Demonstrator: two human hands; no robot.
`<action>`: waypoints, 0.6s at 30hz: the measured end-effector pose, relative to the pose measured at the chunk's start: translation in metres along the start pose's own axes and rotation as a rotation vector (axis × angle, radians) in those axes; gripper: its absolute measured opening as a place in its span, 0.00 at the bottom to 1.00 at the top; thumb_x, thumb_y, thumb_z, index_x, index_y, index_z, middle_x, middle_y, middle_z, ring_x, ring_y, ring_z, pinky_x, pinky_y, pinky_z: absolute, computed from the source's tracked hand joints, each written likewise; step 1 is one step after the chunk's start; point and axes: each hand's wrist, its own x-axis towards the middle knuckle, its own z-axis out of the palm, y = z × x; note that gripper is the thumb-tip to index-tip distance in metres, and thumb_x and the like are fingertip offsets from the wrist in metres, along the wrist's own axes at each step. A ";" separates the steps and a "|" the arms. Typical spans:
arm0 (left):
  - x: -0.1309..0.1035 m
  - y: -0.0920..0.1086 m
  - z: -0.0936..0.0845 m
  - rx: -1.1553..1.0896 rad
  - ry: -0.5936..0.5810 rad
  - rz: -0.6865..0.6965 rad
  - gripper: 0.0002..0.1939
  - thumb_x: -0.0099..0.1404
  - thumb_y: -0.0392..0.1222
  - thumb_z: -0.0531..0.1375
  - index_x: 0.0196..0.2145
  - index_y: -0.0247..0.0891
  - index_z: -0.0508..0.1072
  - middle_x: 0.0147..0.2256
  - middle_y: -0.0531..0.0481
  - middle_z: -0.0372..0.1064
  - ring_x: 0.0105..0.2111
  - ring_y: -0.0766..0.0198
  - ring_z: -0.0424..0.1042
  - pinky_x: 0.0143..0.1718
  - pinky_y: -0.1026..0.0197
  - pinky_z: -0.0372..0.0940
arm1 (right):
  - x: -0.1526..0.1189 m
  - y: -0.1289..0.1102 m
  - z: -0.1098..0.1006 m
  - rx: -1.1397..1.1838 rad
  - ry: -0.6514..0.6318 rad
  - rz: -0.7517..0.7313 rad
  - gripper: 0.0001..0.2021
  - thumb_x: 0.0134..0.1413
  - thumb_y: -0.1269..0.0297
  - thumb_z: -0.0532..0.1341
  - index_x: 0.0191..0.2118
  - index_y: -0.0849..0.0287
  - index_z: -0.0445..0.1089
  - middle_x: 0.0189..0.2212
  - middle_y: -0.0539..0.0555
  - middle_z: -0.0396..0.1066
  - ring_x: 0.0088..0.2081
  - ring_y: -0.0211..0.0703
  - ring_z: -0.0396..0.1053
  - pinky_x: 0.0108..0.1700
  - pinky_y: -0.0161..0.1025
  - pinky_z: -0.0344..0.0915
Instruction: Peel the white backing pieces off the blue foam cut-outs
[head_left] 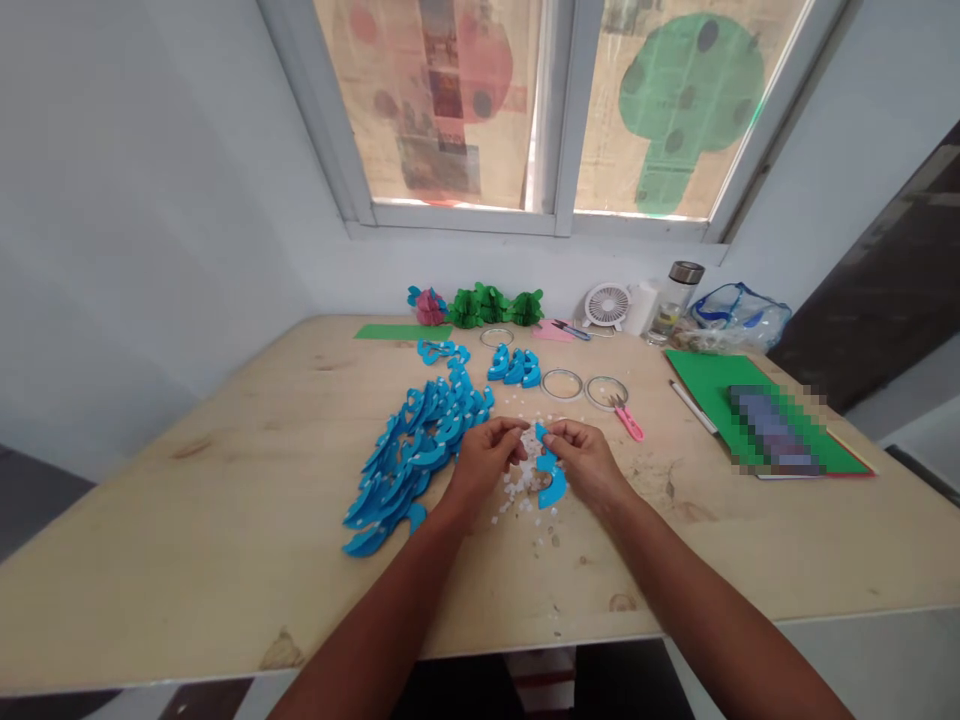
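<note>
Pinching one blue paper piece [553, 488], bright and curvy, the right hand [586, 455] has it snug between thumb and finger, over the middle of the table [255, 500]. The left hand [487, 455] is curled just beside it; I can't tell if it grips anything. One big blue pile [420, 450] lies nearer the left edge. Toward the far edge I count three rings [562, 398], two snips [631, 424] and three green paper balls [491, 305].

Paper pieces [427, 455] left of scraps [517, 487], snips [628, 421] right, possibly phone [772, 430] on sheet [701, 372]
</note>
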 end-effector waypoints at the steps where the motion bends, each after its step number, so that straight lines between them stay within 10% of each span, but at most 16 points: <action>1: 0.000 0.000 0.000 -0.033 -0.024 -0.022 0.11 0.55 0.44 0.56 0.26 0.34 0.74 0.17 0.53 0.66 0.17 0.70 0.61 0.19 0.67 0.56 | 0.000 0.000 0.000 -0.009 -0.003 -0.001 0.11 0.37 0.59 0.66 0.25 0.61 0.70 0.17 0.46 0.67 0.18 0.32 0.60 0.22 0.31 0.54; 18: -0.001 0.004 -0.001 -0.397 -0.183 -0.197 0.15 0.50 0.50 0.63 0.27 0.32 0.73 0.19 0.53 0.65 0.18 0.72 0.61 0.21 0.67 0.56 | -0.007 -0.008 0.003 0.042 -0.092 0.040 0.10 0.39 0.60 0.66 0.27 0.61 0.71 0.20 0.48 0.68 0.22 0.33 0.61 0.26 0.32 0.56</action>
